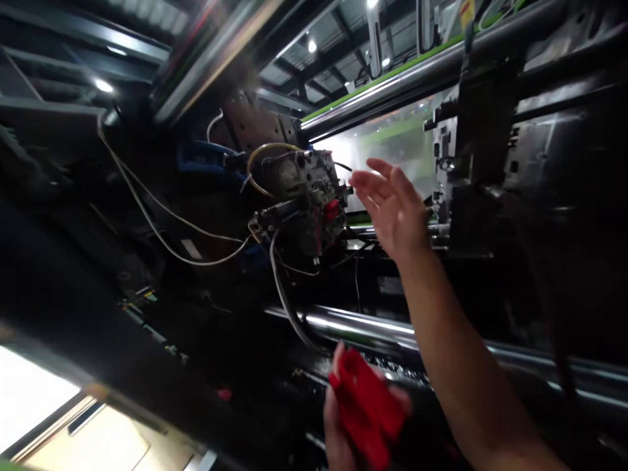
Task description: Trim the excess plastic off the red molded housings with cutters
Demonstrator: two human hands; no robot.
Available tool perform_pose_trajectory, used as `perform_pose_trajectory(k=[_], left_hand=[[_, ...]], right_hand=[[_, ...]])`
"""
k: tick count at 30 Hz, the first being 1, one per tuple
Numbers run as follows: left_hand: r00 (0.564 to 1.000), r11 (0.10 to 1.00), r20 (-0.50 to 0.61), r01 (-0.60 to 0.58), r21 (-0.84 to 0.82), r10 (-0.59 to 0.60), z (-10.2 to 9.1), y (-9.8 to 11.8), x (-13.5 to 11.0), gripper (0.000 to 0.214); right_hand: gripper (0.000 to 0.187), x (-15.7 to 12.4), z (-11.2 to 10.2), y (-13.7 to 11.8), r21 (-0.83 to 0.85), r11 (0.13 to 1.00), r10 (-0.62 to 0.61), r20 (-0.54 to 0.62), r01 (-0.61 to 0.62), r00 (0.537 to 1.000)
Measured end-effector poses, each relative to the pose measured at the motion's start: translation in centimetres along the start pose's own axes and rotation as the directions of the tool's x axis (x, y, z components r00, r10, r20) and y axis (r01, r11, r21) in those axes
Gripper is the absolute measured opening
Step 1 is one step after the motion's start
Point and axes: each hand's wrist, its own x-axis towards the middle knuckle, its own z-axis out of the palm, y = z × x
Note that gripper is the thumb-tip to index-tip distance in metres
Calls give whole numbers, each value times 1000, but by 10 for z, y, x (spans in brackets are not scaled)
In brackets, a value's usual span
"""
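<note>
Near the bottom, my left hand (pixel 334 418) is closed around a red moulded part (pixel 366 402), which looks like plastic and is blurred by motion. Higher up, my right hand (pixel 400 212) is raised with its fingers apart and bent slightly, nothing in it. It appears just right of a metal mould block (pixel 314 186) fitted with hoses and small fittings. Another red piece (pixel 331 209) shows on the face of that block. Whether my right fingertips touch anything there I cannot tell; a gap seems to lie between them and the block.
Shiny steel tie bars run above (pixel 383 91) and below (pixel 363 327) the mould. At the right stands the dark opposing mould half (pixel 483 144). Loose pale cables (pixel 161 242) and a yellowish hose (pixel 252 160) loop out on the left. A pale panel (pixel 108 438) lies bottom left.
</note>
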Motion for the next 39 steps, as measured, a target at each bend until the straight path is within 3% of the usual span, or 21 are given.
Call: perform_pose_trajectory(k=[3,6,8,10,12,15,18,19,21,24,25,26,28,29,30,32,33,34,35,36,39], left_hand=[[997,938,67,-22,-346,49,10,15,24,69],[992,868,124,50,-495,14,18,18,34,62],[984,878,179,94,-470,-10,19,13,31,62],[974,926,221,36,-375,52,18,6,26,66],[957,977,243,-119,-176,160,13,2,22,60],[944,950,267,-249,189,194,7,7,19,47],[937,895,271,-306,325,221,3,22,21,46],[928,885,284,-329,328,240,2,28,21,48],[920,880,318,-336,337,230,0,37,21,61],[892,797,404,-390,461,203,-3,40,17,61],[879,743,419,-436,509,228,-2,37,16,54],[861,674,415,-494,549,293,-2,33,15,49],[768,495,365,-626,603,526,1,23,17,52],[667,368,356,-692,621,654,2,19,20,58],[528,201,388,-751,629,755,4,15,25,62],[243,-151,532,-793,591,811,7,13,37,59],[149,-284,611,-783,553,777,8,13,43,55],[107,-371,668,-761,532,737,10,14,47,52],[118,-405,690,-734,544,714,11,15,50,51],[173,-389,678,-707,590,714,12,16,51,52],[355,-216,526,-633,743,773,11,18,34,66]], right_hand=[[44,-104,-19,-55,-3,993,-116,89,117,989],[59,-177,-28,-59,-247,961,-37,328,124,944],[50,-199,-28,-46,-334,931,-9,377,145,926],[43,-204,-25,-36,-344,934,9,295,97,955],[39,-201,-21,-32,-279,955,143,140,-100,980],[39,-194,-16,-30,-109,909,403,-14,-402,915],[39,-184,-18,-30,-67,901,424,-58,-428,904],[38,-179,-21,-30,-95,909,408,-6,-407,913],[36,-166,-28,-35,-178,923,378,257,-340,890],[35,-146,-36,-44,-274,949,302,645,-156,702],[39,-142,-35,-46,-288,947,302,658,-140,689],[49,-141,-34,-47,-293,941,321,605,-171,729],[82,-145,-27,-45,-209,901,433,401,-380,807],[97,-150,-23,-43,-98,851,517,325,-515,792],[106,-156,-19,-41,37,773,592,318,-634,741],[103,-169,-14,-40,264,563,641,458,-783,616],[95,-175,-13,-40,336,473,624,525,-814,579],[87,-178,-13,-41,390,417,603,558,-821,571],[82,-179,-13,-41,428,396,591,558,-812,582],[79,-176,-12,-40,454,415,599,516,-788,613],[74,-137,-11,-22,348,706,600,168,-617,782]])
